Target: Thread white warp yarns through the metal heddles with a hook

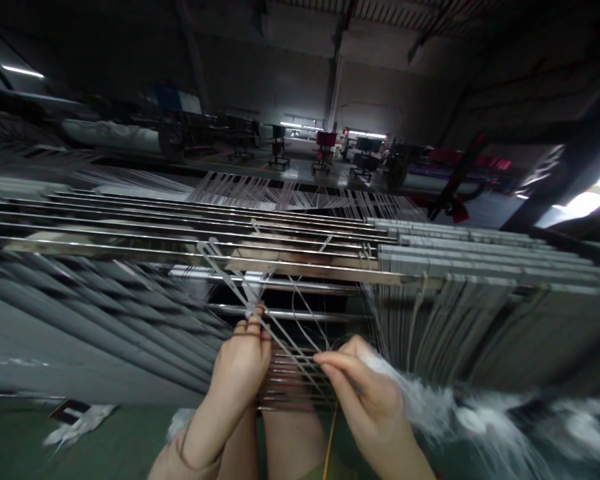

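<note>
My left hand (240,367) is closed around a bundle of thin crossed metal strips (280,333) at the centre of a loom, probably drop wires or heddles. My right hand (365,393) pinches fine white yarn (420,400) between thumb and fingers, close to those strips, and a fluffy mass trails off to the right. Sheets of grey warp threads (95,327) slope away on the left, with a matching bank (480,327) on the right. Polished steel loom bars (190,240) run crosswise just beyond my hands.
Below my hands lies a green floor (120,433) with a white rag (80,427). A thin yellow rod (331,440) hangs near my right wrist. A dark frame member (455,177) stands at the right. Further back are red carts (326,150) and a large cloth roll (110,133).
</note>
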Available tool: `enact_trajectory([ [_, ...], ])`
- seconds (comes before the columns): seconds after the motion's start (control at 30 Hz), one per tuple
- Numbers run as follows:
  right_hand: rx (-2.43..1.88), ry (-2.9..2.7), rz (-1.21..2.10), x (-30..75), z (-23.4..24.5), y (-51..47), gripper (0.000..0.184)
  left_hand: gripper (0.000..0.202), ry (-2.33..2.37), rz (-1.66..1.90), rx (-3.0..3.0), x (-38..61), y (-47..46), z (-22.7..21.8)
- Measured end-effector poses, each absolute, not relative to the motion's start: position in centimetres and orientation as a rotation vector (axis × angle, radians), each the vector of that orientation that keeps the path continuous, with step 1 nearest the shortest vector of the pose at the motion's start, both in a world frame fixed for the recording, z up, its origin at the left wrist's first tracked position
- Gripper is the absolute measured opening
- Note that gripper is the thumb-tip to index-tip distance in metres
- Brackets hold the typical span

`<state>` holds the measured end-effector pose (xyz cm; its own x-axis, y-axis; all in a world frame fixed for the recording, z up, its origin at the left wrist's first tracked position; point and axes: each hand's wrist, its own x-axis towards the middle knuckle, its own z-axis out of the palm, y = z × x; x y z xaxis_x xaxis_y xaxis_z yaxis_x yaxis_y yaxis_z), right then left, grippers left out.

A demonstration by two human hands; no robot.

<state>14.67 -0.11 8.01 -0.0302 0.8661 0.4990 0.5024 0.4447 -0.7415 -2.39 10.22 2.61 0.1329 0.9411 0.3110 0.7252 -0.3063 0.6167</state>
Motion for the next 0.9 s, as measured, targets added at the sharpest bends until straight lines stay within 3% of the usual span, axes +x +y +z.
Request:
enact_trajectory([
  [0.27,-1.346,-1.760,0.668,14.5,9.6,0.5,0.024,0.015,1.094,1.266,2.081,-3.2,6.4,6.2],
  [0.4,-1.288,-1.856,0.825,13.5,10.0,1.9,0.021,0.025,0.787,0.975,2.284,-3.8,2.7,6.4],
  [0.6,-1.236,-1.563,0.843,14.5,8.6,1.6,0.013,0.030,1.291,1.063,2.530,-6.6,2.4,1.0],
  [0.73,-0.870,-1.138,0.950,15.7,6.8,0.0,0.006,0.036,1.655,0.883,2.781,-7.2,2.3,-1.2],
  [0.9,-0.894,-1.085,0.880,14.8,6.0,0.2,0.010,0.038,1.153,0.715,2.732,-2.7,1.2,0.3],
])
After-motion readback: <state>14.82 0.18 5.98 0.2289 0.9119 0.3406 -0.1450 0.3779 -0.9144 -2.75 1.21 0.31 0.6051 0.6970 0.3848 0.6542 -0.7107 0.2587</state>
